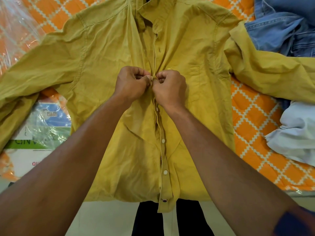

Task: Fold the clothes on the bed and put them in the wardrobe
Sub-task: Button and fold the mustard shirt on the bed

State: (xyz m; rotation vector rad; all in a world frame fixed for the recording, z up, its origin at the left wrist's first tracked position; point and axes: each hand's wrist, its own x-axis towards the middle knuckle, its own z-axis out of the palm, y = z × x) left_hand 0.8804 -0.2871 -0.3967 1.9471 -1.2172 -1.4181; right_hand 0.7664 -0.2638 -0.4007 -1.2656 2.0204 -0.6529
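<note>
So the yellow shirt (105,68) was lying front-up on the bed (252,113), spread across that orange patterned cover, sleeves thrown out to both sides and the hem hanging over the near edge. You had your left hand (132,82) and right hand (170,87) knuckle to knuckle at mid-chest, fingers curled tight, each pinching one edge of the shirt's front opening. Probably a button in there, but your fingertips hid it. Below your hands the buttons (163,141) looked done up; above, the front gaped open. A heap of blue denim (281,28) sat at the far right, a pale garment (298,133) nearer on the right, and a plastic-wrapped pack (42,125) under the left sleeve.
</note>
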